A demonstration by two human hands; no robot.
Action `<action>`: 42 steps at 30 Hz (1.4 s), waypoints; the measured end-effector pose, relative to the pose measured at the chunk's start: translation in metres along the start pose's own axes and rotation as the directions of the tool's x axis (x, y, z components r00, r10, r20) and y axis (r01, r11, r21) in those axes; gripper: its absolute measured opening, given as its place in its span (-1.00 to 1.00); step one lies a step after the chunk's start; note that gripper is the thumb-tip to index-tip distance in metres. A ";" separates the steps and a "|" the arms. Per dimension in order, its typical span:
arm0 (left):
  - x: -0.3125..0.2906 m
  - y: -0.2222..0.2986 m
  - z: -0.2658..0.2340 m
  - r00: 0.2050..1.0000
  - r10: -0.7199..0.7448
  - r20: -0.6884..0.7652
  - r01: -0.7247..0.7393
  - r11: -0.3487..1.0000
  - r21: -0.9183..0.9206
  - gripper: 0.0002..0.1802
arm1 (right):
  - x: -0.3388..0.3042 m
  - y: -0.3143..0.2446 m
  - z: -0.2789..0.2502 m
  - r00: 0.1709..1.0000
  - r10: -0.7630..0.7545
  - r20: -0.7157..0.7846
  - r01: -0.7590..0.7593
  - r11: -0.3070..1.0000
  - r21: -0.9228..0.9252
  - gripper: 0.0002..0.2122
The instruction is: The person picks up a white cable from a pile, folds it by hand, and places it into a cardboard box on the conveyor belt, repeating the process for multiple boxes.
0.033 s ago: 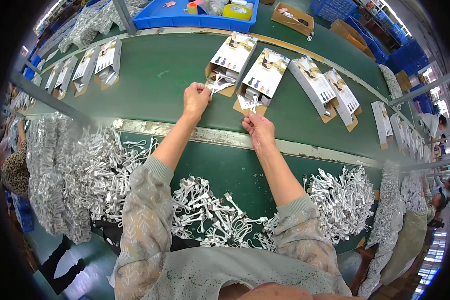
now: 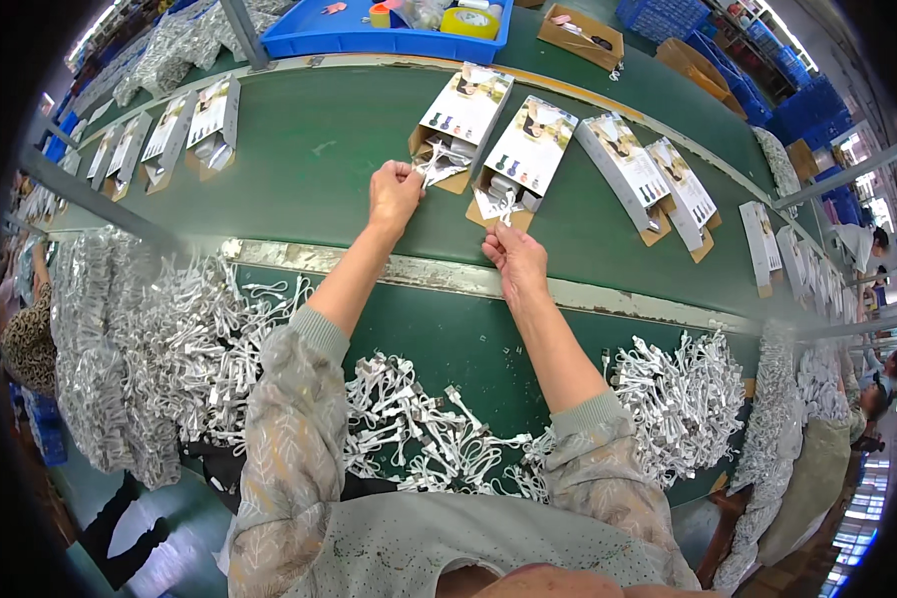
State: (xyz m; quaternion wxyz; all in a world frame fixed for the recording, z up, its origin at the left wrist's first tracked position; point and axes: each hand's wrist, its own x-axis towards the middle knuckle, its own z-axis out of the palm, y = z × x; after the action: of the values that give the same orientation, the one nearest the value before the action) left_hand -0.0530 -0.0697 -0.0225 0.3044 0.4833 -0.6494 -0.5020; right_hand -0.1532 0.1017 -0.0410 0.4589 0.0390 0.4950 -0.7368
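On my remote feed I see white USB cables (image 2: 683, 409), white cartons (image 2: 540, 154) with multicoloured printed pictures (image 2: 535, 122) and brown flaps (image 2: 455, 183), a green worktable (image 2: 309, 189), a bright blue tray (image 2: 369, 42), yellow tape (image 2: 468, 22), grey sleeves (image 2: 294, 448) patterned with pale leaf outlines, and one leopard-spotted garment (image 2: 30, 344).

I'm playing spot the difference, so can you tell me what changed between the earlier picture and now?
Hardly anything! The left hand may have edged a tiny bit toward the open box in front of it, but nothing was clearly grabbed or let go. The right hand stayed by its own open box, and the white cable piles look the same.
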 end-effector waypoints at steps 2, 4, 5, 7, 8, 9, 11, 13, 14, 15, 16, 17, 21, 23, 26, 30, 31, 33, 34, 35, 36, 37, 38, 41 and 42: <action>0.008 0.000 0.026 0.999 0.030 -0.033 -0.030 0.999 -0.022 -0.83 | 0.001 -0.003 -0.007 0.996 -0.075 -0.039 0.075 0.997 -0.014 -0.84; 0.021 -0.010 0.045 0.998 0.035 -0.049 -0.034 0.999 0.017 -0.84 | 0.005 -0.003 -0.014 0.993 -0.097 -0.071 0.096 0.995 -0.026 -0.84; 0.025 -0.011 0.054 0.996 0.057 -0.061 -0.053 0.996 0.071 -0.84 | 0.009 -0.003 -0.019 0.988 -0.115 -0.105 0.112 0.993 -0.036 -0.83; 0.031 -0.013 0.072 0.998 0.013 -0.056 -0.013 1.000 0.001 -0.85 | 0.019 -0.015 -0.027 0.978 -0.182 -0.100 0.174 0.981 -0.082 -0.83; 0.035 -0.012 0.079 0.998 0.011 -0.054 -0.012 1.000 -0.011 -0.86 | 0.023 -0.021 -0.029 0.972 -0.211 -0.105 0.200 0.974 -0.109 -0.83; 0.035 -0.013 0.084 1.000 -0.017 -0.021 0.015 0.997 -0.080 -0.86 | 0.025 -0.027 -0.030 0.968 -0.226 -0.113 0.213 0.970 -0.117 -0.84; 0.028 -0.007 0.096 0.998 -0.047 0.039 0.052 0.988 -0.145 -0.86 | 0.031 -0.038 -0.046 0.957 -0.246 -0.156 0.230 0.967 -0.110 -0.84; 0.026 -0.007 0.095 0.997 -0.055 0.060 0.062 0.992 -0.113 -0.85 | 0.036 -0.035 -0.054 0.950 -0.258 -0.173 0.252 0.966 -0.055 -0.85; 0.026 -0.011 0.090 0.993 -0.047 0.111 0.063 0.988 -0.144 -0.83 | 0.042 -0.030 -0.055 0.960 -0.203 -0.195 0.220 0.973 0.074 -0.86; 0.026 -0.016 0.084 0.987 -0.040 0.158 0.067 0.983 -0.172 -0.80 | 0.048 -0.024 -0.054 0.968 -0.139 -0.208 0.182 0.962 0.203 -0.86; 0.021 -0.016 0.082 0.969 -0.026 0.245 0.057 0.991 -0.121 -0.70 | 0.061 -0.024 -0.059 0.969 -0.139 -0.206 0.193 0.942 0.274 -0.88; 0.014 -0.011 0.085 0.956 0.076 0.283 -0.061 0.996 -0.063 -0.67 | 0.079 -0.029 -0.077 0.972 -0.174 -0.159 0.217 0.925 0.313 -0.88; -0.032 0.024 0.048 0.845 0.238 0.478 -0.329 0.937 0.114 -0.68 | 0.092 -0.059 -0.119 0.995 -0.088 -0.051 0.095 0.985 0.145 -0.68; -0.057 0.035 0.001 0.781 0.260 0.568 -0.448 0.867 0.220 -0.73 | 0.043 -0.064 -0.080 1.000 0.008 0.022 0.000 0.940 -0.340 -0.64; -0.092 0.031 -0.057 0.703 0.221 0.676 -0.529 0.798 0.290 -0.76 | -0.038 -0.033 -0.027 0.951 0.143 0.276 0.125 0.636 -0.762 -0.74; -0.155 0.036 -0.126 0.626 0.045 0.778 -0.607 0.655 0.451 -0.37 | -0.121 0.017 0.003 0.563 0.093 0.821 0.760 0.332 -0.559 -0.66; -0.167 0.039 -0.128 0.626 -0.039 0.779 -0.561 0.671 0.484 -0.34 | -0.132 0.028 0.001 0.535 0.101 0.839 0.800 0.257 -0.542 -0.67; -0.192 0.035 -0.124 0.634 -0.243 0.735 -0.540 0.541 0.645 -0.46 | -0.135 0.034 -0.004 0.599 0.203 0.775 0.720 0.286 -0.632 -0.74; -0.194 0.024 -0.127 0.665 -0.289 0.689 -0.475 0.548 0.689 -0.54 | -0.131 0.030 -0.002 0.629 0.263 0.731 0.681 0.268 -0.682 -0.80; -0.192 0.019 -0.129 0.690 -0.333 0.643 -0.410 0.553 0.726 -0.62 | -0.127 0.025 -0.003 0.685 0.273 0.676 0.612 0.288 -0.737 -0.84; -0.187 0.018 -0.140 0.750 -0.275 0.602 -0.314 0.653 0.689 -0.71 | -0.126 0.015 -0.003 0.754 0.248 0.608 0.521 0.337 -0.784 -0.84; -0.183 0.021 -0.145 0.819 -0.185 0.544 -0.168 0.828 0.534 -0.71 | -0.123 0.007 -0.007 0.793 0.164 0.587 0.508 0.355 -0.785 -0.84; -0.179 0.025 -0.146 0.860 -0.044 0.509 -0.136 0.941 0.310 -0.72 | -0.122 -0.002 -0.010 0.855 0.250 0.454 0.287 0.500 -0.817 -0.84; -0.177 0.017 -0.146 0.841 -0.268 0.470 0.213 0.963 0.168 -0.76 | -0.128 -0.018 -0.016 0.863 0.387 0.325 -0.023 0.672 -0.740 -0.83; -0.175 0.004 -0.146 0.859 -0.225 0.461 0.115 0.960 0.255 -0.77 | -0.130 -0.014 -0.021 0.892 0.325 0.314 0.059 0.605 -0.794 -0.84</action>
State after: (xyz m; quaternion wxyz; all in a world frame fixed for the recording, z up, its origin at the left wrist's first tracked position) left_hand 0.1351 0.0418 0.0423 0.0310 0.4281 -0.7105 -0.5576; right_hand -0.0974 0.2022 0.0246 0.5805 -0.2906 0.6490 -0.3968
